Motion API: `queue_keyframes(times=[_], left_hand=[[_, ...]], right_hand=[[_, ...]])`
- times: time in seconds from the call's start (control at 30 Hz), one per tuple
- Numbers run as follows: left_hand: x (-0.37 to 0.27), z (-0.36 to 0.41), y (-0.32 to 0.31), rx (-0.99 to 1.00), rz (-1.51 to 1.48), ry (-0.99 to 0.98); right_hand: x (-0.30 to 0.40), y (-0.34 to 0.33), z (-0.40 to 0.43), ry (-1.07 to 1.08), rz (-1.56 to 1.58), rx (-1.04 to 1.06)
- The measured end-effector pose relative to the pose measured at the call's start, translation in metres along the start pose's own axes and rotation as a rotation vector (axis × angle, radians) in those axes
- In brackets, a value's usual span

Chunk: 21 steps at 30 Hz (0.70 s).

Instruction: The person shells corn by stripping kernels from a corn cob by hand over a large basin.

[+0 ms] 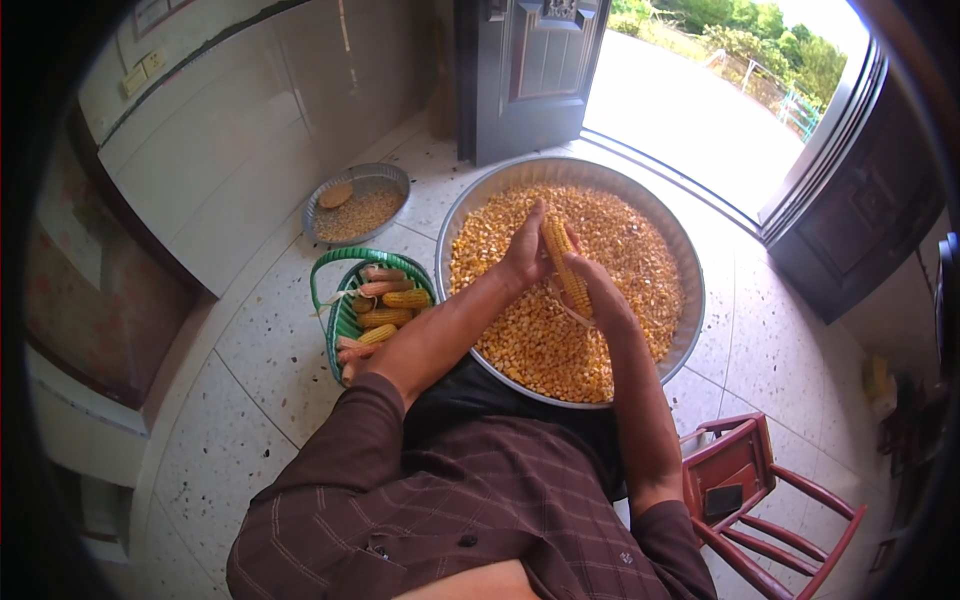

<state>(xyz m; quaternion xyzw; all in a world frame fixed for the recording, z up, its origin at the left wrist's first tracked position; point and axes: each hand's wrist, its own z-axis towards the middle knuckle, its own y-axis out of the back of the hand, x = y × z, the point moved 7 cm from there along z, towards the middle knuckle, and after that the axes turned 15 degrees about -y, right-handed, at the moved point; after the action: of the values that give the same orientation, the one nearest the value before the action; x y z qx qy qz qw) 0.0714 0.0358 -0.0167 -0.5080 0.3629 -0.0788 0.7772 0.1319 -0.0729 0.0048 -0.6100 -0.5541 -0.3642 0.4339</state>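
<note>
Both of my hands hold one yellow corn cob (564, 259) above a large round metal basin (691, 315) full of loose corn kernels (547, 360). Around the upper part of the cob is my left hand (529, 244); its far fingers are partly hidden behind the cob. My right hand (600, 294) grips the lower part, with the thumb lying along the kernels. A pale strip, perhaps husk, hangs by the cob's lower end. Left of the basin, a green woven basket (336, 330) holds several cobs, some yellow with kernels, others reddish and bare.
A smaller metal basin (309, 217) with grain and a round tan object (335, 195) stands on the tiled floor behind the basket. A dark panelled door (532, 82) stands beside a bright doorway. At the lower right is a red wooden chair (761, 457) bearing a dark flat object.
</note>
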Motion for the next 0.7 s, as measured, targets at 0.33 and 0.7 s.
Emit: queue_keyframes(times=[0.33,0.7], left_hand=[[-0.009,-0.002,-0.008,0.008,-0.054,-0.079],[-0.008,0.005,0.006,-0.033,0.082,-0.134]], right_hand=[[0.002,0.002,-0.001,-0.001,-0.111,-0.097],[0.014,-0.008,-0.015,-0.036,-0.442,-0.236]])
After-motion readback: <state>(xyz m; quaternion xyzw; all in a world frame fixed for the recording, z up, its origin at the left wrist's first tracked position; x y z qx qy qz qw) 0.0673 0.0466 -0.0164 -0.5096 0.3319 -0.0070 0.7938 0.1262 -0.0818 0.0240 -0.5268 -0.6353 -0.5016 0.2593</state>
